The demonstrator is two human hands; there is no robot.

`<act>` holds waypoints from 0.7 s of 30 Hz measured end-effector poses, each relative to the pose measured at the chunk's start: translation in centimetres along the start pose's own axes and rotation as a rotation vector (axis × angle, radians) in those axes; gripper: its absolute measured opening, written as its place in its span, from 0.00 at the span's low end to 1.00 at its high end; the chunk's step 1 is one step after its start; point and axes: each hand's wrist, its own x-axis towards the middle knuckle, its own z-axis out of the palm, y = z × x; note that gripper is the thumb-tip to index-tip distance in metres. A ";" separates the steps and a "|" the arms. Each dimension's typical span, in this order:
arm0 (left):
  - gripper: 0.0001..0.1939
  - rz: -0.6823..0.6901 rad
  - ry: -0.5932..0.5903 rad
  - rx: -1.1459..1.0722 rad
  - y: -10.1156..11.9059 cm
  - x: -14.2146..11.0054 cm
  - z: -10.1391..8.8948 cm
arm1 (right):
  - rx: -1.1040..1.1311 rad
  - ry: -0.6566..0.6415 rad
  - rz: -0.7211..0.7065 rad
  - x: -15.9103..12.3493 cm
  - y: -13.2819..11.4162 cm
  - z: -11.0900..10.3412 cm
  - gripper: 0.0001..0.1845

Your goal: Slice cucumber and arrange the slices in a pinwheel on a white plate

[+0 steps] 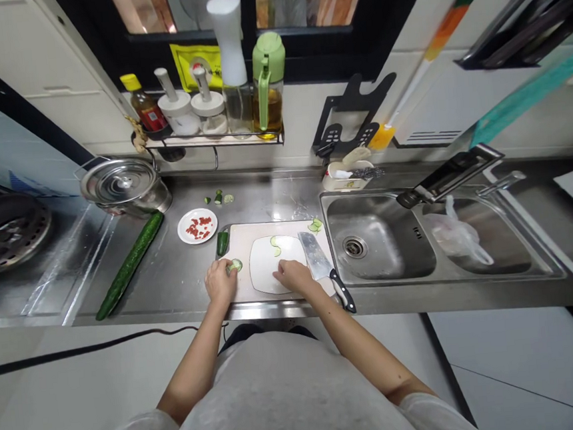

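My left hand point(221, 281) is at the left edge of the pink cutting board point(238, 236), its fingers closed around a small stack of cucumber slices point(234, 266). My right hand point(294, 276) is over the right part of a white square plate point(264, 270), fingers curled together; whatever they may hold is hidden. Thin cucumber slices point(276, 245) lie curved near the plate's far side. A cucumber chunk point(223, 242) rests at the board's far left corner. Along the board's right side lies a kitchen knife point(316, 254), its black handle toward me. More slices point(314, 225) sit at the far right corner.
A whole cucumber point(130, 265) and a small white plate point(182, 232) of chopped red pieces are at left, before a lidded steel pot point(159, 198). Cucumber ends point(218, 197) lie behind. The double sink point(378, 234) is at right, under a rack point(220, 140) of seasonings further left.
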 end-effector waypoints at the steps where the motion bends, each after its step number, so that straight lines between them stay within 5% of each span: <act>1: 0.13 -0.003 0.001 -0.011 -0.1 0.1 0.1 | 0.007 0.007 -0.006 0.0 0.1 0.2 0.11; 5: 0.17 -0.001 0.004 -0.069 -0.4 0.5 0.3 | 0.042 0.038 -0.029 0.0 0.3 0.5 0.11; 14: 0.05 -0.018 0.075 -0.207 -0.1 0.3 0.0 | 0.083 0.084 -0.086 -0.2 0.2 0.9 0.11; 21: 0.10 -0.080 -0.130 -0.990 1.3 0.5 -1.4 | 0.250 0.217 -0.157 0.0 -0.4 0.9 0.10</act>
